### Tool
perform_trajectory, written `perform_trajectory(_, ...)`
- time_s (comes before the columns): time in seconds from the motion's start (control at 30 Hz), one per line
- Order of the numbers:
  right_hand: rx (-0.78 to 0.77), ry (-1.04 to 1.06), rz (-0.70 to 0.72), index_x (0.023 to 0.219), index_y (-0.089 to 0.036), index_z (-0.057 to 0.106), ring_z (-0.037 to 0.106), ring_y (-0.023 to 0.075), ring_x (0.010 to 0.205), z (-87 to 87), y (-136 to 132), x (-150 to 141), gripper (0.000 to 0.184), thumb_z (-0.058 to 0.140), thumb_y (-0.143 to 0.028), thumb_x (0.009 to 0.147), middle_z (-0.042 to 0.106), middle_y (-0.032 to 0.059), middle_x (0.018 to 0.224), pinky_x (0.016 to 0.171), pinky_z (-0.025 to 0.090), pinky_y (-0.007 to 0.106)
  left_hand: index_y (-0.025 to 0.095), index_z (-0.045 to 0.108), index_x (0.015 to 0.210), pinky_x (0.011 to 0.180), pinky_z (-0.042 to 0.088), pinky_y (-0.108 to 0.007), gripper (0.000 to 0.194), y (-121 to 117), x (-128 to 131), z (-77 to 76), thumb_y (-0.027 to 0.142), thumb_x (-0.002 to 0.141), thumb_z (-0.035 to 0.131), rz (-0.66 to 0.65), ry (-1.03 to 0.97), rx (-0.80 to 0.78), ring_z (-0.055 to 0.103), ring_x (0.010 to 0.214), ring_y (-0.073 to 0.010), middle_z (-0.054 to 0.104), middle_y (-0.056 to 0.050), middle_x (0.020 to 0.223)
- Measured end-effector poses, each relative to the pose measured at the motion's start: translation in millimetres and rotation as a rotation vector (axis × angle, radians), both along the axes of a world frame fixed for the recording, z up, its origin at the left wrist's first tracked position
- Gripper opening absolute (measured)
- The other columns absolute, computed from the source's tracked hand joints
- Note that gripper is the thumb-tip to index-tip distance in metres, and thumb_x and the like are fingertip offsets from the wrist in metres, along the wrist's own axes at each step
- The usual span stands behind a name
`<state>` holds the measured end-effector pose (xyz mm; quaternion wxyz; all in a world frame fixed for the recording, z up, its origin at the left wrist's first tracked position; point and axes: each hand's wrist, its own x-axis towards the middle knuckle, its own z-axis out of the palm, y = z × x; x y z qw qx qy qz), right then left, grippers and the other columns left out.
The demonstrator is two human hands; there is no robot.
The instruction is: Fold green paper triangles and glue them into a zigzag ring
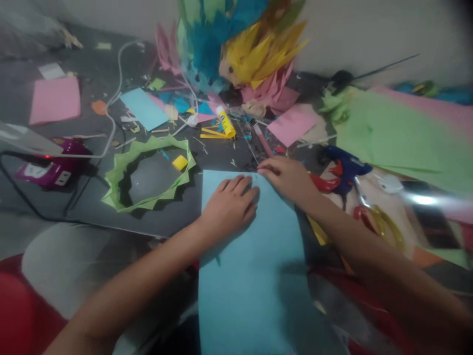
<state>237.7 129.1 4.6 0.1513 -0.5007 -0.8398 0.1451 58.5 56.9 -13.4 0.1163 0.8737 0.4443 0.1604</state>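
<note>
A large light-blue sheet of paper [254, 276] lies partly on the dark table and hangs over its near edge. My left hand [231, 207] rests on the upper part of the sheet, palm down with fingers stretched out. At the sheet's top edge, the thumb and fingers of my right hand [283, 180] are pinched together on the paper. Left of the sheet stands a green paper ring with a zigzag edge [113, 185], a small yellow piece of paper [180, 162] inside it. Beyond my hands lies a yellow glue stick [226, 123].
Paper scraps and a pink paper square [55, 100] litter the table. A purple power adapter [55, 165] with cables sits left. At right are a blue glue gun [347, 170], scissors [388, 227], a phone [430, 217] and green sheets [399, 133]. A colourful paper figure [236, 44] stands behind.
</note>
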Motion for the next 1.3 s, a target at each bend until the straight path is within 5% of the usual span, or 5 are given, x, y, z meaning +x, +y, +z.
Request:
perform_trajectory(0.3,0.208,0.024,-0.222,0.087,-0.020,0.063,0.062,0.0178,0.075,23.1,-79.5,38.8,0.017,0.048,-0.029,0.088,0.068,0.0048,0.082,0.066,0.047,0.030,0.018,0.051,0.124,0.100,0.034,-0.042,0.037,-0.5,0.5,1.2,0.032,0.090,0.043,0.005,-0.006,0.007,0.040,0.126,-0.0256,0.047,-0.012,0.135)
perform_trajectory(0.53,0.049,-0.052,0.361,0.099,-0.020,0.065,0.057,0.0160,0.074,7.1,-168.0,-28.2,0.026,0.041,-0.028,0.093,0.063,0.0045,0.080,0.063,0.045,0.028,0.020,0.053,0.121,0.099,0.034,-0.040,0.034,0.1,-2.8,-0.1,0.030,0.090,0.044,0.017,0.004,0.018,0.040,0.125,-0.0238,0.048,-0.009,0.134)
perform_trajectory(0.93,0.066,0.063,0.353,0.108,-0.020,0.065,0.054,0.0229,0.100,-5.4,-103.6,-40.4,0.028,0.051,-0.033,0.088,0.061,0.0115,0.108,0.082,0.046,0.041,0.017,0.055,0.118,0.097,0.039,-0.038,0.030,38.8,-16.1,10.6,0.023,0.091,0.042,0.109,-0.087,0.087,0.046,0.121,-0.0213,0.051,-0.010,0.131)
perform_trajectory(1.13,0.097,0.028,0.317,0.112,-0.022,0.064,0.054,0.0229,0.099,-15.1,-90.2,-41.0,0.030,0.049,-0.036,0.089,0.060,0.0108,0.111,0.082,0.045,0.040,0.016,0.063,0.098,0.089,0.046,-0.034,0.021,-30.6,-67.5,17.2,0.023,0.090,0.045,0.213,-0.278,0.108,0.059,0.098,-0.0176,0.067,-0.006,0.101)
perform_trajectory(1.3,0.113,0.017,0.299,0.109,-0.021,0.065,0.055,0.0232,0.097,-14.4,-77.0,-46.7,0.029,0.049,-0.035,0.089,0.062,0.0104,0.108,0.084,0.045,0.042,0.020,0.060,0.110,0.096,0.041,-0.038,0.025,-72.8,-87.3,-2.7,0.023,0.089,0.047,0.135,-0.100,0.132,0.055,0.112,-0.0195,0.061,-0.004,0.122)
